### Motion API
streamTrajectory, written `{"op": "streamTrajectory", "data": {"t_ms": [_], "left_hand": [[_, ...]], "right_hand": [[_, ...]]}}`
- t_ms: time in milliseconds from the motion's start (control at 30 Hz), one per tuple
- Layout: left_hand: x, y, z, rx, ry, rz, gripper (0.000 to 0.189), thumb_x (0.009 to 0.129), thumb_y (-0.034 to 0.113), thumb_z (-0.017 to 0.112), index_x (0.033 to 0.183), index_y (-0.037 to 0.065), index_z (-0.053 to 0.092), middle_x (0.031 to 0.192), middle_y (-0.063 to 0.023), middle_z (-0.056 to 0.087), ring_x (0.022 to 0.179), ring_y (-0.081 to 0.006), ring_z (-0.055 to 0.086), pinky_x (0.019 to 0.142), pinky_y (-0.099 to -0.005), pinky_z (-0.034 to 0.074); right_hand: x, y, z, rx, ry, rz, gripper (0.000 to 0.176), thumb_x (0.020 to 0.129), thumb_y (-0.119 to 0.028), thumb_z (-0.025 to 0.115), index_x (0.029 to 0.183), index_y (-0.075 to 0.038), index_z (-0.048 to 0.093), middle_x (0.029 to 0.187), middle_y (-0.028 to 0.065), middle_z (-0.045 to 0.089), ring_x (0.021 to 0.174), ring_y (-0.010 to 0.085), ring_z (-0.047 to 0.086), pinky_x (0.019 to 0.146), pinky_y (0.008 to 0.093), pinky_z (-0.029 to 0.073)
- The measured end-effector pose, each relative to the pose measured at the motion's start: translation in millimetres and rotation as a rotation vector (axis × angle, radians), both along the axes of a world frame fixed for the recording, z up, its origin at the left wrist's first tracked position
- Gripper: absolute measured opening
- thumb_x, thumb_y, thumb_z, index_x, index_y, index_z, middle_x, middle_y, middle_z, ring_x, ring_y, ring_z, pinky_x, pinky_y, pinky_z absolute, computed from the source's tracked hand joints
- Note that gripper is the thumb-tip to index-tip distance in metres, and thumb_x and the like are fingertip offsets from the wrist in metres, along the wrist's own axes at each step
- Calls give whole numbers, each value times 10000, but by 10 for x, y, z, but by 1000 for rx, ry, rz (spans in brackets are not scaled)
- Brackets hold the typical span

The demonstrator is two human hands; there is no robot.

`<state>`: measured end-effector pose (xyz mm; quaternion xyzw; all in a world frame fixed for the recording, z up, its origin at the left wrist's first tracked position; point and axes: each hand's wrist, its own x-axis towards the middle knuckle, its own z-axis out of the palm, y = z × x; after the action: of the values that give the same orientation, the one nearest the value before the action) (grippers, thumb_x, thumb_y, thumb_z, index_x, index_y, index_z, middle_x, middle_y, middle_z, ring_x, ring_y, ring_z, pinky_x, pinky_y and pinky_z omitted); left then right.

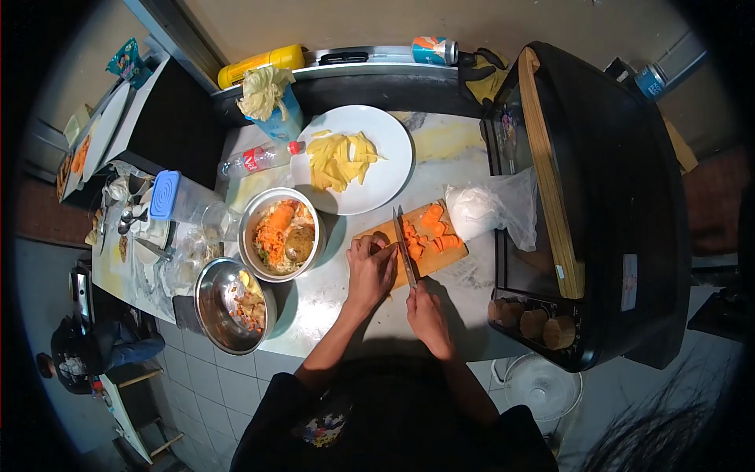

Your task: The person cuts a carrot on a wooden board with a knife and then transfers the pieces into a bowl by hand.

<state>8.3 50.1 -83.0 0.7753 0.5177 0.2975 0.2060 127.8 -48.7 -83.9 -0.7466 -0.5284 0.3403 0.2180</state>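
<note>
My right hand (429, 316) is wrapped round the handle of a kitchen knife (403, 245), whose blade points away from me across a wooden cutting board (440, 263). Cut carrot pieces (447, 241) lie on the board to the right of the blade. On the left side of the blade, my left hand (371, 271) rests on the board with its fingers curled and pressed down. What those fingers hold, if anything, is hidden beneath them.
Left of the board stand a white pot (248, 259) of shredded vegetables and a steel bowl (206, 311) with scraps. Behind is a white plate (393, 149) of yellow strips. A bag of white powder (476, 211) and a black oven (613, 212) are at right. A person (86, 346) sits far left.
</note>
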Motion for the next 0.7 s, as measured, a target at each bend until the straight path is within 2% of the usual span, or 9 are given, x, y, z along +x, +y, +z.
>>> {"op": "streamTrajectory", "data": {"t_ms": [367,433,700], "left_hand": [[6,10,41,-48,-32,17,181,815,147,694,988,102,721,1003,-78,541,945,-267,472,836,-394,365],[10,15,45,13,-80,28,177,771,69,699,947,72,717,957,-71,557,914,-268,468,787,-381,341],[-34,2,53,3,-75,50,176,777,91,705,951,96,729,971,-63,543,911,-251,475,794,-380,341]], "right_hand": [[-15,-4,59,34,-12,-3,286,952,-191,452,1103,40,528,858,276,622,799,490,562,711,562,446],[-20,1,55,-14,-18,6,291,953,-192,450,1113,38,527,859,282,619,799,494,560,714,565,446],[-70,-10,121,20,9,-55,293,952,-190,456,1107,46,533,850,298,611,793,495,563,710,560,448]]}}
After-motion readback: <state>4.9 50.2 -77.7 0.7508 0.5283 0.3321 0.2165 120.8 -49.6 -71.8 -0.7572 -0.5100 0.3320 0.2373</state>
